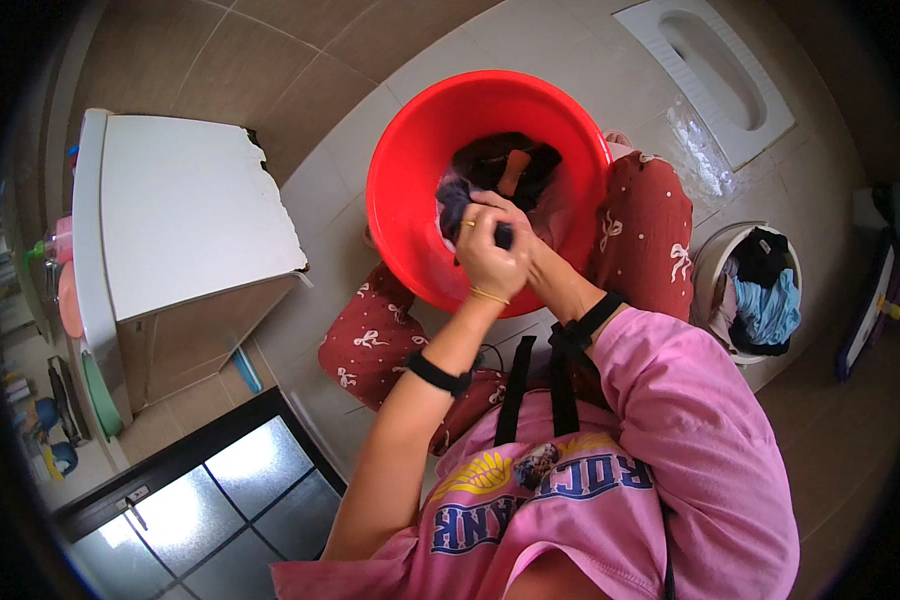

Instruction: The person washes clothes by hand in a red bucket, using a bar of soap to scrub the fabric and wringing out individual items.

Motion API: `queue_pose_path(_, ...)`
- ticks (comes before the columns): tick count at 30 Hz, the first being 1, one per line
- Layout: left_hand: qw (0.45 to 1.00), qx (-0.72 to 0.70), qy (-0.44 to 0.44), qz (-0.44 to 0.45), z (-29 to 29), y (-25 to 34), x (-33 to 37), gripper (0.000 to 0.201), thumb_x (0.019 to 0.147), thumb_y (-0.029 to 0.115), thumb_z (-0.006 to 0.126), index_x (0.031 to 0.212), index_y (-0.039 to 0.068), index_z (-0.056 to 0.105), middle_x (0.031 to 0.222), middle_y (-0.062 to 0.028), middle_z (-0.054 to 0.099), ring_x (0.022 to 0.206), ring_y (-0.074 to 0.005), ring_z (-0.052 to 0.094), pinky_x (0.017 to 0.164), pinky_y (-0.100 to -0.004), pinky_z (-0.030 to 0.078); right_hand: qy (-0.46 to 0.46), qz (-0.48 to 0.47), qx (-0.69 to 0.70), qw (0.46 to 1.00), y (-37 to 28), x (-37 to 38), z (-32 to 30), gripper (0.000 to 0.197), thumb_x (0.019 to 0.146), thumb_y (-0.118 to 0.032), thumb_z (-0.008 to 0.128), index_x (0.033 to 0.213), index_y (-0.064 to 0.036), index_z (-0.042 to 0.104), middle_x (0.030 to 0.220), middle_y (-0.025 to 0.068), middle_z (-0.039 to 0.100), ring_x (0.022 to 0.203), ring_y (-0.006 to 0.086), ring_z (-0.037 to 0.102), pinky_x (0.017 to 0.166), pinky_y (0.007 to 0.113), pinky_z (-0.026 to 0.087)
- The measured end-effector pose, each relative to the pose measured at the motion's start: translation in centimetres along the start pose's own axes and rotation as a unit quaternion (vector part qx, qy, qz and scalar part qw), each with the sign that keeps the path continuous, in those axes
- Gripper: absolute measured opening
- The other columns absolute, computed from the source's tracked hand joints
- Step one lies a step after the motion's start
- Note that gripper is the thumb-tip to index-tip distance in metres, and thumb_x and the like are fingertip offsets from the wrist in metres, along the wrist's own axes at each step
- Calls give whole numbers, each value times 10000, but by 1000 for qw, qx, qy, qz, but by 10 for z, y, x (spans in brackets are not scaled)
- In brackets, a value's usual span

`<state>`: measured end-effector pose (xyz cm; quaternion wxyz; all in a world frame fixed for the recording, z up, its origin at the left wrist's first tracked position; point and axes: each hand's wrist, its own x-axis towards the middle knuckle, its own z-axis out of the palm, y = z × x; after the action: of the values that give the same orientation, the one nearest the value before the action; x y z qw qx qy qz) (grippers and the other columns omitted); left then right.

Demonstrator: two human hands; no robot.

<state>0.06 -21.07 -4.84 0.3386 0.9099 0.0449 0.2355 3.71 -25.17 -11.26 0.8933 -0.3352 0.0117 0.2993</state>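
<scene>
A large round red tub (395,210) stands between my knees. Inside it, over the wet clothes, my left hand (492,264) and my right hand (510,212) are pressed together. Both are closed on a dark purple garment (453,205), whose folds bulge out past the fingers; its kind cannot be made out. Deeper in the tub lie dark clothes (485,152) with a brown-orange patch (514,172) on them. The hands hide part of the garment and the tub's bottom.
To the right, a white bucket (708,262) holds black and light-blue clothes (767,305). A squat toilet (722,75) is set in the floor at the far right. A white-topped cabinet (185,210) stands left, and a dark-framed glass door (210,510) is at the lower left.
</scene>
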Motion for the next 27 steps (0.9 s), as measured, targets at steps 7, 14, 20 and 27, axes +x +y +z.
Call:
queue_pose_path(7, 955, -118, 14, -271, -25, -131, 12, 196, 735, 198, 525, 708, 7, 559, 620, -128, 543, 582, -183, 517, 552, -321, 406, 122, 137, 84, 980, -33, 6, 53, 72, 748, -116, 515, 769, -48, 509, 677, 23, 499, 596, 121, 486, 560, 261, 411)
queue_pose_path(14, 705, -564, -248, -350, -35, -77, 48, 431, 883, 366, 396, 1171, 49, 442, 1021, -108, 558, 940, -212, 529, 834, -315, 408, -58, -2, -257, 965, -16, 4, 28, 136, 712, -97, 625, 728, -23, 512, 690, 17, 528, 639, 93, 490, 587, 229, 408)
queue_pose_path(20, 955, -156, -10, -251, -5, -71, 38, 163, 834, 146, 495, 870, 9, 574, 832, -111, 600, 754, -191, 572, 707, -293, 444, 311, 122, 11, 943, -16, 1, 19, 263, 782, -237, 535, 1001, -99, 493, 910, 61, 518, 796, 175, 520, 720, 328, 456)
queue_pose_path(27, 996, -57, -35, -62, 17, -16, -2, 229, 831, 183, 501, 742, -20, 559, 668, -202, 547, 664, -329, 578, 612, -343, 437, 65, 83, 73, 992, 38, 6, -30, 209, 865, -215, 407, 794, -64, 533, 745, 41, 531, 660, 142, 489, 599, 282, 434)
